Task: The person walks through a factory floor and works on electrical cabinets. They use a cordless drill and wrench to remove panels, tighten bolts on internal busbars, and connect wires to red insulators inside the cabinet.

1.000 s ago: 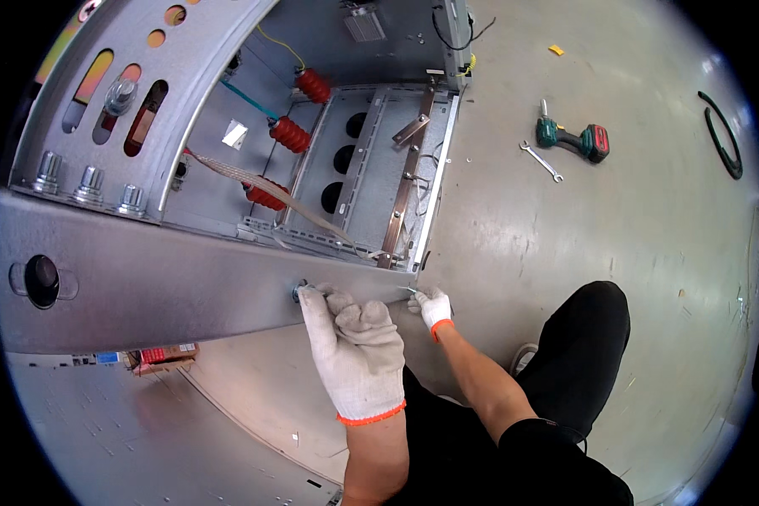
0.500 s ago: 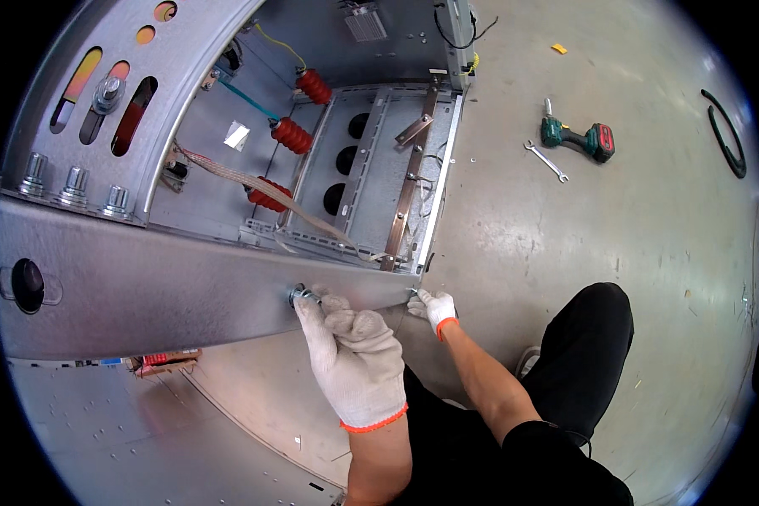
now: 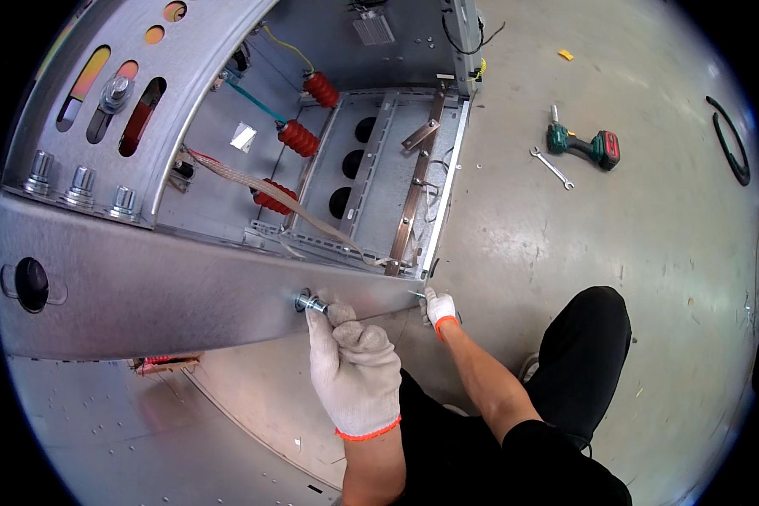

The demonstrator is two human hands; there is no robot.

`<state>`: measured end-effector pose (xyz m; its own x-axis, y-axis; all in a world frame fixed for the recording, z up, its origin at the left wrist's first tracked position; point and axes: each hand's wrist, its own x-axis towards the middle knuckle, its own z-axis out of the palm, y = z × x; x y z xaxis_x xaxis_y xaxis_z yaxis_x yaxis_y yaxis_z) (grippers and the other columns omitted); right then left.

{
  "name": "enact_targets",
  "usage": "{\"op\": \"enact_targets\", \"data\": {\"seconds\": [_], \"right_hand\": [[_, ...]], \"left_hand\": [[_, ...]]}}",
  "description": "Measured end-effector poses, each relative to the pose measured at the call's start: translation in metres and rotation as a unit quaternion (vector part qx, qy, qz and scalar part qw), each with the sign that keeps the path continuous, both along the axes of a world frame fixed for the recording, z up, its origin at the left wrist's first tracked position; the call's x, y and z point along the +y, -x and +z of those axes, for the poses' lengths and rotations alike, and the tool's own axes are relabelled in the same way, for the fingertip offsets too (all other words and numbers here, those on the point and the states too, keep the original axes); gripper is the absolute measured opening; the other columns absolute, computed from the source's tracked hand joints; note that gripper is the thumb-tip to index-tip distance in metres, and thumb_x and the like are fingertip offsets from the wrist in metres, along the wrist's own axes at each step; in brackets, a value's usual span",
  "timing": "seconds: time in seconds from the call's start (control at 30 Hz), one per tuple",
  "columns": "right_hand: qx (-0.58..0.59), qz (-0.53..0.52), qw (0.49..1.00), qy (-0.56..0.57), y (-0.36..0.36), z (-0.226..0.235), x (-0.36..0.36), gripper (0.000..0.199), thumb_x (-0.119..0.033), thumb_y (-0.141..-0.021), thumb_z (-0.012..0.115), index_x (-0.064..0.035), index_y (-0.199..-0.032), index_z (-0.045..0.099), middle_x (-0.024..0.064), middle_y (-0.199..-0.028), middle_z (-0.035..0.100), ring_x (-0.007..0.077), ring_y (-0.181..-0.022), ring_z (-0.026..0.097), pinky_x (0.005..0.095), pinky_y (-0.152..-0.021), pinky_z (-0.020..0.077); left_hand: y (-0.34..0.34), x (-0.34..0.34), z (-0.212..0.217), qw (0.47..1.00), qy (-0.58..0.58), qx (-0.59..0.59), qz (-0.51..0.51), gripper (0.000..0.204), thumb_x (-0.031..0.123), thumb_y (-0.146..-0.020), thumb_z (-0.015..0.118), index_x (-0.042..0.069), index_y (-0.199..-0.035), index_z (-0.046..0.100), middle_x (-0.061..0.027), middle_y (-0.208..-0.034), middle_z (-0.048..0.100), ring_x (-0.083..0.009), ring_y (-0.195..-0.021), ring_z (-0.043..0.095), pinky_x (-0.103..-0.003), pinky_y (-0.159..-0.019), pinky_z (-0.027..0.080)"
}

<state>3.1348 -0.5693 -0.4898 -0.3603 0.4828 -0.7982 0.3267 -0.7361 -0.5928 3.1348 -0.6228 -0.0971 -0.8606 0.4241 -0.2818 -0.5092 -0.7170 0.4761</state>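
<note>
My left hand [image 3: 356, 371], in a white knit glove with an orange cuff, pinches a silver bolt [image 3: 314, 302] between thumb and fingers. The bolt's washer end is against the side panel [image 3: 177, 291] of a grey metal cabinet; whether it sits in a hole is hidden. Farther right, my gloved right hand [image 3: 438, 307] is closed at the panel's far lower corner. From its fingertips sticks a thin metal piece [image 3: 416, 293], too small to tell its kind.
Inside the cabinet are red ribbed insulators [image 3: 298, 138], a braided strap [image 3: 249, 180] and a copper bar [image 3: 411, 207]. Several bolts [image 3: 81, 185] stand on its upper left plate. On the floor lie a cordless impact wrench [image 3: 582, 145], a spanner [image 3: 552, 168] and a black strip [image 3: 728, 139].
My left hand has drawn back slightly, so more of the bolt shows. The right hand has shifted a little, and the whole view has moved slightly.
</note>
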Motion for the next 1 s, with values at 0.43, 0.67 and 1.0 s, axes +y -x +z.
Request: {"op": "enact_targets", "data": {"seconds": [0.43,0.67,1.0], "right_hand": [[0.139,-0.237,0.949,0.157,0.004,-0.004,-0.002,0.031,-0.018,-0.096,0.064,0.0102,-0.104,0.057,0.0145,-0.071,0.064,0.0278,-0.057,0.067,0.0399,-0.052,0.0597],[0.057,-0.031,0.997,0.041,0.001,-0.017,-0.007,0.040,-0.034,-0.099,0.056,0.0046,-0.093,0.062,0.0138,-0.067,0.063,0.0271,-0.053,0.064,0.0395,-0.048,0.0561],[0.024,0.039,0.997,0.059,0.012,-0.011,-0.011,0.058,-0.056,-0.098,0.045,-0.0040,-0.079,0.062,0.0091,-0.060,0.056,0.0247,-0.050,0.059,0.0407,-0.042,0.0465]], "left_hand": [[-0.002,0.012,0.018,0.998,0.054,-0.016,-0.002,0.028,0.034,-0.105,0.046,0.010,-0.110,0.058,-0.0020,-0.092,0.065,-0.0087,-0.069,0.056,-0.026,-0.060,0.044],[-0.004,0.014,0.016,0.997,0.081,-0.014,0.001,0.027,0.034,-0.102,0.056,0.008,-0.108,0.060,0.0007,-0.094,0.066,-0.0025,-0.057,0.052,-0.018,-0.045,0.041],[-0.001,-0.002,0.009,0.993,0.110,0.033,-0.032,0.033,0.042,-0.101,0.053,0.011,-0.106,0.064,0.0025,-0.086,0.063,-0.0031,-0.054,0.041,-0.018,-0.045,0.034]]}}
